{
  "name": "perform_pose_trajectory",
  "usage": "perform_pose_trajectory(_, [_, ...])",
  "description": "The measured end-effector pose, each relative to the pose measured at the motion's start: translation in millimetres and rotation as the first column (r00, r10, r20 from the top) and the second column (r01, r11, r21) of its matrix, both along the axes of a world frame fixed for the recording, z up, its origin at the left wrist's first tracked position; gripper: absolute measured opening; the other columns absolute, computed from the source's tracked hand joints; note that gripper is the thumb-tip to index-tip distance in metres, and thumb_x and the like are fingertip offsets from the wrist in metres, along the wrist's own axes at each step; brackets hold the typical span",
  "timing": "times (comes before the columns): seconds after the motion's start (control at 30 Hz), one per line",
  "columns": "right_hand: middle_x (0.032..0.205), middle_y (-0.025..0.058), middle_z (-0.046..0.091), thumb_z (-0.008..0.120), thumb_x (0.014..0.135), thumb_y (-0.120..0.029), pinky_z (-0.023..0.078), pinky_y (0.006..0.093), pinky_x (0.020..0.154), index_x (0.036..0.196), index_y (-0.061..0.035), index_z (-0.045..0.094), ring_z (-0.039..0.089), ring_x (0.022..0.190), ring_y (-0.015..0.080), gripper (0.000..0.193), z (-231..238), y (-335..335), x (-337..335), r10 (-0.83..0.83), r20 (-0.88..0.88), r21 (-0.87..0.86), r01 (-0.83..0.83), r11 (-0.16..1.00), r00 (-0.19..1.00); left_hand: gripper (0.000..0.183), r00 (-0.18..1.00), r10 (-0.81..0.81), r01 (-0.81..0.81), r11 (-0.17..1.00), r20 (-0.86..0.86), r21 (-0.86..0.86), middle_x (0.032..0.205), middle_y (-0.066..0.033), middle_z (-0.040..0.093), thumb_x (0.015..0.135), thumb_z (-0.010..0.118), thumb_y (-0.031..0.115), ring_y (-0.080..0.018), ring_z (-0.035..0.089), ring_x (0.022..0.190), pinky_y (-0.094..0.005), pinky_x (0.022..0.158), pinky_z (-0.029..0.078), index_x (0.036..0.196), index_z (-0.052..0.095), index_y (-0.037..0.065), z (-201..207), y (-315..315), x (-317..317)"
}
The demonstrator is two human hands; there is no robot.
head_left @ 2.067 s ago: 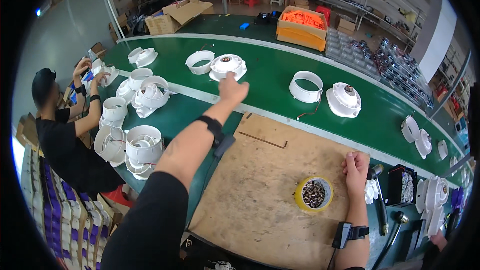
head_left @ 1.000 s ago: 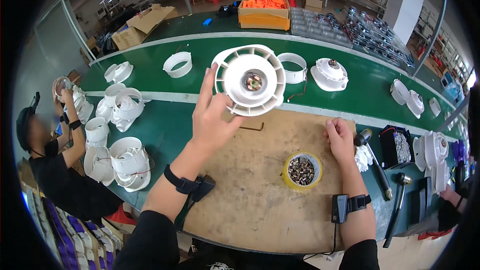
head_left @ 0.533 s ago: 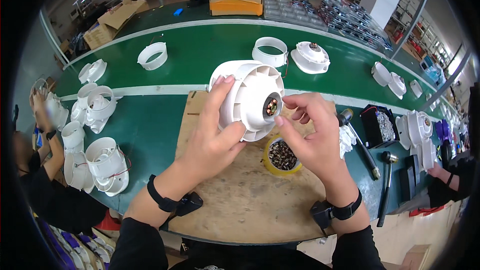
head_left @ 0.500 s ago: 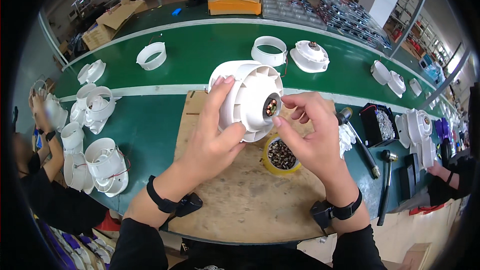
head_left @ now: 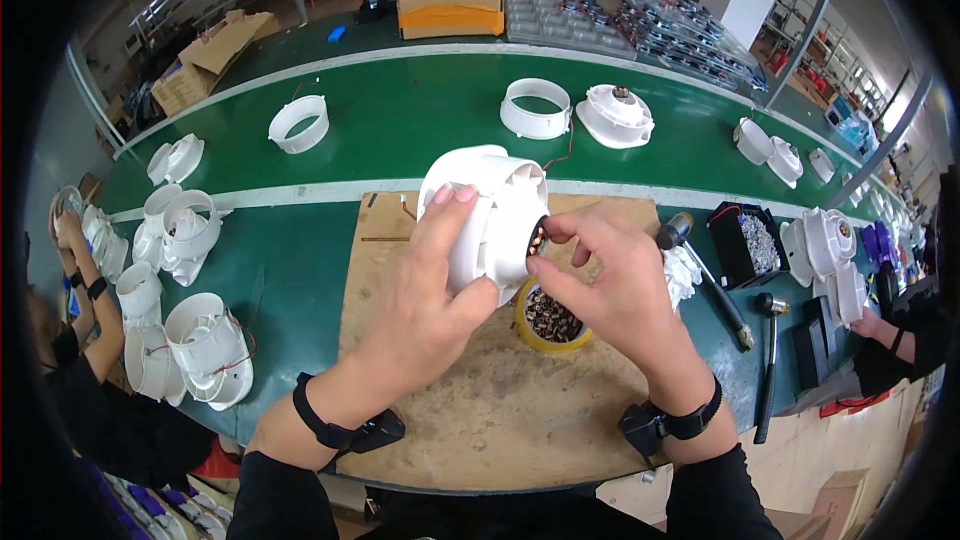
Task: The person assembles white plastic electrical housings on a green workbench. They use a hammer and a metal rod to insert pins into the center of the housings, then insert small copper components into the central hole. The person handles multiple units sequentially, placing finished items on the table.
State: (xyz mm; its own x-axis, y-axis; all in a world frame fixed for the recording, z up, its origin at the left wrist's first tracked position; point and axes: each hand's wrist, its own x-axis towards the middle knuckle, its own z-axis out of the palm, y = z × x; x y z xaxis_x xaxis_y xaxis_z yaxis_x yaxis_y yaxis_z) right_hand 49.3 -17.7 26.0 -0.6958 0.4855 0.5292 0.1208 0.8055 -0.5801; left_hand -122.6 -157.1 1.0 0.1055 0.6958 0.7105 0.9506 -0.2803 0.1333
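My left hand [head_left: 425, 290] grips a white plastic fan housing [head_left: 470, 175], thumb on its near side and fingers on its left. The housing is tilted above the wooden board, with its vanes and hub facing right. Copper windings [head_left: 538, 238] show in the hub's dark opening. At that opening the thumb and index finger of my right hand [head_left: 610, 280] are closed in a pinch; whatever lies between their tips is hidden. Just below the housing, a yellow-rimmed tub [head_left: 555, 344] holds many small metal sleeves.
Under my hands lies a wooden board [head_left: 500, 430]. Hammers [head_left: 768, 360] and a black bin of small silvery parts [head_left: 735, 258] are at right. White housings [head_left: 200, 335] stand at left, more on the green belt [head_left: 420, 100]. A co-worker [head_left: 85, 370] sits left; another person's hand [head_left: 870, 328] shows right.
The fan housing has turned, its hub now facing further right and showing less of the windings. My hands have moved slightly lower with it, the right fingers staying at the hub.
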Motion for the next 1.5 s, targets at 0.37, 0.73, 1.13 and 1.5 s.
perform_pose_trajectory(0.37, [0.083,0.0076,0.07,0.079,0.071,-0.018,0.048,0.0382,0.064,0.09,-0.0049,0.067,0.067,0.072,0.0252,0.026,-11.5,-2.7,-4.1,-0.081,0.028,0.123,0.077,0.989,0.996,0.02,0.996,-0.02,0.033,0.989,0.092,-0.142,0.143,-0.0332,0.036,0.077,0.066,-0.003,-0.0545,0.039,0.132,-0.0576,0.111,0.037,0.086,0.049,0.0,10.9,-2.7,1.1])
perform_pose_trajectory(0.73, [0.081,0.0043,0.068,0.078,0.071,-0.019,0.04,0.038,0.065,0.089,-0.0065,0.067,0.064,0.07,0.0218,0.024,-12.2,-3.4,-5.5,-0.088,0.006,0.193,0.085,0.977,0.996,0.032,0.988,-0.015,0.043,0.982,0.15,-0.185,0.146,-0.0312,0.032,0.065,0.074,-0.007,-0.0535,0.036,0.135,-0.0549,0.111,0.038,0.085,0.05,0.001,16.0,-5.6,3.7])
perform_pose_trajectory(1.13, [0.081,0.0054,0.067,0.077,0.071,-0.02,0.04,0.0385,0.065,0.09,-0.0061,0.066,0.064,0.071,0.0227,0.026,-10.4,-3.4,-3.1,-0.103,0.047,0.25,0.088,0.964,0.994,0.036,0.986,-0.02,0.055,0.975,0.163,-0.216,0.148,-0.03,0.03,0.065,0.077,-0.005,-0.0531,0.035,0.137,-0.0546,0.111,0.038,0.088,0.05,0.003,16.2,-5.7,2.6])
perform_pose_trajectory(1.5, [0.079,0.0052,0.067,0.078,0.07,-0.017,0.041,0.039,0.067,0.088,-0.0055,0.065,0.064,0.07,0.023,0.026,-11.5,-3.7,-3.0,-0.099,0.032,0.216,0.089,0.972,0.995,0.037,0.982,-0.034,0.071,0.978,0.184,-0.198,0.146,-0.0305,0.033,0.064,0.077,-0.004,-0.0528,0.035,0.136,-0.0538,0.11,0.038,0.088,0.05,0.002,13.5,-6.9,1.7])
